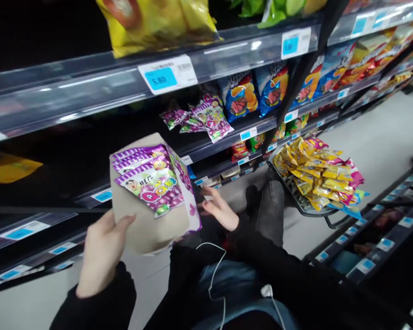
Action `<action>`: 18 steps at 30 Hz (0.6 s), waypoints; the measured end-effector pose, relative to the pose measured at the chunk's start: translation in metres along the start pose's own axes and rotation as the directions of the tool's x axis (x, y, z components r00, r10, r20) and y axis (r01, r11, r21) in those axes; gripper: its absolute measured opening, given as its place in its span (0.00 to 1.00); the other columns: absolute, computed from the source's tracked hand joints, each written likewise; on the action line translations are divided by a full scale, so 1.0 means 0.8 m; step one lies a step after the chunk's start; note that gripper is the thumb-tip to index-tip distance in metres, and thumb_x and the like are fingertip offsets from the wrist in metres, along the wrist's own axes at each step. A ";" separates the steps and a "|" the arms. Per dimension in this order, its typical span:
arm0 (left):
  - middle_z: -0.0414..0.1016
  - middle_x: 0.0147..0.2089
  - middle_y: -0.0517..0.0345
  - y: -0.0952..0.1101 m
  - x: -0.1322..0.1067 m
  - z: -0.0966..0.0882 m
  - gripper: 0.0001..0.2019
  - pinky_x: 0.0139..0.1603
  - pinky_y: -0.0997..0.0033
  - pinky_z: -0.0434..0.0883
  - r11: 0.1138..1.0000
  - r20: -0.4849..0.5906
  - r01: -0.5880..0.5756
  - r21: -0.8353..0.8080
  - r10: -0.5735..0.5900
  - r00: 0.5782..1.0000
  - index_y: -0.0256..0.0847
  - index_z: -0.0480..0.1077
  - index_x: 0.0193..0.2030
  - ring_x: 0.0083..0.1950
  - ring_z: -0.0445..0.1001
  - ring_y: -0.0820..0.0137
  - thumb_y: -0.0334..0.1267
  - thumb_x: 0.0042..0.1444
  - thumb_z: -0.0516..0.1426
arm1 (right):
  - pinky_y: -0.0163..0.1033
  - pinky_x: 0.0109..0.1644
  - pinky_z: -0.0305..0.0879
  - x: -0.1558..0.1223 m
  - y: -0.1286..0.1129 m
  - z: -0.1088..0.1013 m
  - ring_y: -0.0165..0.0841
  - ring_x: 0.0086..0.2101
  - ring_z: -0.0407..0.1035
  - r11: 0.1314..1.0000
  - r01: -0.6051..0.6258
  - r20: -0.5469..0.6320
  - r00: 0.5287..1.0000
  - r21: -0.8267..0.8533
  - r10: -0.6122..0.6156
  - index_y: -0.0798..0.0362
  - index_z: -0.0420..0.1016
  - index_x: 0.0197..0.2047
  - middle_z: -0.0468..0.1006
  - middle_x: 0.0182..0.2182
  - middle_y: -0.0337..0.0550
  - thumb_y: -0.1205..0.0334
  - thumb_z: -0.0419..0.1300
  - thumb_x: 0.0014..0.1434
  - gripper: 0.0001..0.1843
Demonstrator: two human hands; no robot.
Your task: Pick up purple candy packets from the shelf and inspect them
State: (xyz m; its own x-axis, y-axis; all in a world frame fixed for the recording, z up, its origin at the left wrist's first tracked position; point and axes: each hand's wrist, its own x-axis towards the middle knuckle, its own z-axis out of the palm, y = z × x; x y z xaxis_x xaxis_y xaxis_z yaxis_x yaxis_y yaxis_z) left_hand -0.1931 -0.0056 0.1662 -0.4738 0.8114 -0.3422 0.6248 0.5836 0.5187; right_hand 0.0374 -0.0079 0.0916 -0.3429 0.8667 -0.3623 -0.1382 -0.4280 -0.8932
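A cardboard display box (158, 236) with purple printed sides is tilted toward me, its inside showing. Several purple grape candy bags (160, 183) lie at one end of it, overlapping. My left hand (101, 245) is closed on the box's left edge, thumb over the inside wall. Just off the box's right side, my right hand (222, 210) has its fingers apart and holds nothing; whether a fingertip touches the box I cannot tell. Matching purple candy bags (206, 117) are heaped on the shelf beyond the box.
A dark-rimmed basket (292, 195) piled with yellow and pink snack packets (318, 169) stands on the floor at right. Blue chip bags (241, 96) sit beside the candy. A shelf edge (99, 82) with price tags overhangs that shelf. Another shelf row (375, 243) borders the aisle.
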 end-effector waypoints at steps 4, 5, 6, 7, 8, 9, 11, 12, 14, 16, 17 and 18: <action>0.76 0.44 0.61 -0.003 -0.062 0.042 0.20 0.52 0.57 0.69 0.998 0.145 -0.046 0.035 0.040 0.989 0.48 0.67 0.42 0.48 0.73 0.57 0.54 0.43 0.51 | 0.42 0.67 0.54 -0.073 0.001 -0.009 0.33 0.58 0.55 0.987 -0.071 0.034 0.997 0.142 0.067 0.57 0.35 0.69 0.49 0.63 0.53 0.37 0.64 0.38 0.66; 0.75 0.45 0.56 -0.002 -0.075 0.058 0.21 0.52 0.57 0.68 0.994 0.202 -0.075 0.082 0.057 0.978 0.47 0.67 0.43 0.49 0.73 0.55 0.54 0.44 0.49 | 0.41 0.69 0.49 -0.085 0.002 -0.018 0.33 0.60 0.53 0.988 -0.047 -0.001 0.999 0.147 0.048 0.57 0.36 0.68 0.49 0.63 0.52 0.42 0.66 0.37 0.64; 0.75 0.46 0.51 0.000 -0.087 0.075 0.22 0.53 0.56 0.67 0.987 0.257 -0.100 0.127 0.065 0.964 0.45 0.66 0.44 0.50 0.72 0.54 0.53 0.45 0.47 | 0.40 0.70 0.47 -0.095 0.007 -0.029 0.33 0.61 0.51 0.987 -0.032 -0.035 0.999 0.157 0.037 0.57 0.36 0.68 0.48 0.63 0.52 0.47 0.67 0.38 0.63; 0.74 0.47 0.48 0.002 -0.097 0.094 0.24 0.53 0.55 0.66 0.980 0.316 -0.121 0.159 0.066 0.947 0.44 0.65 0.47 0.51 0.71 0.53 0.52 0.46 0.46 | 0.40 0.71 0.45 -0.103 0.013 -0.041 0.33 0.62 0.50 0.984 -0.026 -0.070 0.997 0.175 0.039 0.57 0.36 0.68 0.46 0.64 0.52 0.51 0.67 0.37 0.63; 0.73 0.49 0.46 0.005 -0.104 0.114 0.25 0.55 0.54 0.65 0.978 0.374 -0.144 0.151 0.078 0.924 0.44 0.64 0.50 0.52 0.71 0.53 0.52 0.48 0.46 | 0.40 0.72 0.43 -0.110 0.022 -0.053 0.33 0.63 0.49 0.978 -0.034 -0.108 0.993 0.204 0.057 0.57 0.36 0.68 0.45 0.64 0.51 0.54 0.67 0.37 0.62; 0.71 0.52 0.47 0.009 -0.110 0.135 0.26 0.57 0.54 0.64 0.982 0.426 -0.163 0.094 0.109 0.898 0.44 0.62 0.53 0.54 0.69 0.54 0.51 0.48 0.47 | 0.40 0.73 0.40 -0.116 0.033 -0.066 0.33 0.64 0.47 0.970 -0.052 -0.139 0.986 0.238 0.087 0.58 0.36 0.68 0.43 0.65 0.50 0.56 0.65 0.37 0.60; 0.64 0.60 0.49 0.017 -0.115 0.178 0.29 0.64 0.57 0.59 0.974 0.479 -0.167 -0.155 0.222 0.849 0.43 0.57 0.58 0.61 0.63 0.58 0.46 0.47 0.51 | 0.39 0.73 0.38 -0.124 0.057 -0.090 0.33 0.65 0.44 0.946 -0.070 -0.179 0.975 0.318 0.133 0.58 0.34 0.68 0.41 0.66 0.48 0.60 0.60 0.35 0.59; 0.60 0.62 0.50 0.023 -0.115 0.198 0.32 0.67 0.60 0.57 0.944 0.483 -0.121 -0.307 0.264 0.835 0.42 0.55 0.59 0.64 0.59 0.60 0.44 0.44 0.54 | 0.39 0.72 0.40 -0.126 0.069 -0.101 0.33 0.65 0.44 0.936 -0.064 -0.194 0.971 0.347 0.139 0.58 0.32 0.68 0.42 0.66 0.47 0.61 0.57 0.34 0.60; 0.56 0.65 0.54 0.037 -0.109 0.235 0.37 0.67 0.64 0.58 0.846 0.527 0.054 -0.531 0.280 0.802 0.45 0.51 0.61 0.66 0.57 0.63 0.39 0.41 0.57 | 0.39 0.71 0.46 -0.128 0.090 -0.120 0.32 0.64 0.47 0.932 -0.040 -0.227 0.965 0.359 0.129 0.59 0.29 0.68 0.45 0.65 0.48 0.63 0.53 0.33 0.59; 0.59 0.63 0.56 0.055 -0.096 0.265 0.38 0.63 0.63 0.63 0.754 0.654 0.289 -0.590 0.236 0.719 0.48 0.51 0.61 0.62 0.62 0.64 0.37 0.40 0.59 | 0.38 0.68 0.52 -0.127 0.105 -0.137 0.31 0.63 0.51 0.943 -0.023 -0.253 0.961 0.332 0.113 0.59 0.28 0.68 0.48 0.64 0.49 0.63 0.50 0.33 0.59; 0.62 0.62 0.56 0.065 -0.088 0.278 0.38 0.61 0.62 0.66 0.720 0.721 0.391 -0.573 0.217 0.658 0.48 0.53 0.61 0.60 0.65 0.63 0.36 0.40 0.59 | 0.38 0.67 0.53 -0.125 0.111 -0.146 0.30 0.62 0.53 0.946 -0.019 -0.262 0.959 0.325 0.109 0.59 0.27 0.68 0.49 0.64 0.50 0.64 0.48 0.33 0.58; 0.65 0.59 0.54 0.074 -0.078 0.292 0.36 0.59 0.61 0.67 0.702 0.777 0.467 -0.538 0.198 0.598 0.45 0.56 0.59 0.57 0.68 0.63 0.35 0.39 0.59 | 0.38 0.66 0.54 -0.123 0.117 -0.156 0.30 0.61 0.54 0.946 -0.014 -0.266 0.958 0.323 0.104 0.58 0.26 0.68 0.48 0.64 0.50 0.64 0.48 0.33 0.58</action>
State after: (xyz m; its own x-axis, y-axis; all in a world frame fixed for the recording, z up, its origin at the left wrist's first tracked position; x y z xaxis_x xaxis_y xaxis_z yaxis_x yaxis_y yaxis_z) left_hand 0.0183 -0.0140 0.0350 0.3230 0.6253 -0.7104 -0.1167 0.7712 0.6258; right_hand 0.1737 -0.1011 0.0104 -0.0959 0.8540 -0.5113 -0.4260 -0.4995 -0.7544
